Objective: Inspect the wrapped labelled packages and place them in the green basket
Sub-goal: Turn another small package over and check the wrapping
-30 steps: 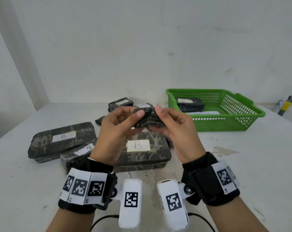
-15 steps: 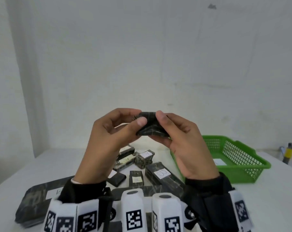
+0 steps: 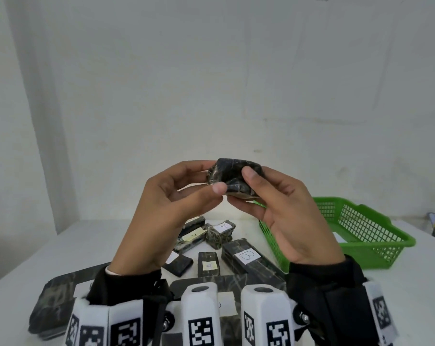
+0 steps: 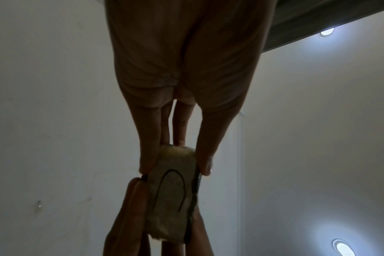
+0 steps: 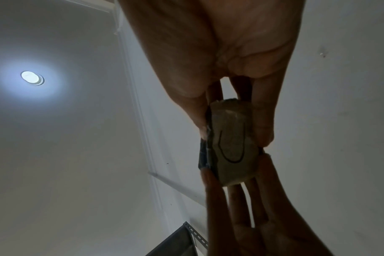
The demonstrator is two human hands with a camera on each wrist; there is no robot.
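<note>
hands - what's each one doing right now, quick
Left hand: fingers and thumb pinch one end of the small wrapped package.
Right hand: pinches the other end of the same package, held up above the table.

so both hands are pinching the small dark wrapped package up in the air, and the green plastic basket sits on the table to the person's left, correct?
One thing is off: the green plastic basket sits on the white table to the person's right, as the head view shows. The rest holds: the left hand and right hand both pinch the small dark wrapped package in the air.
</note>
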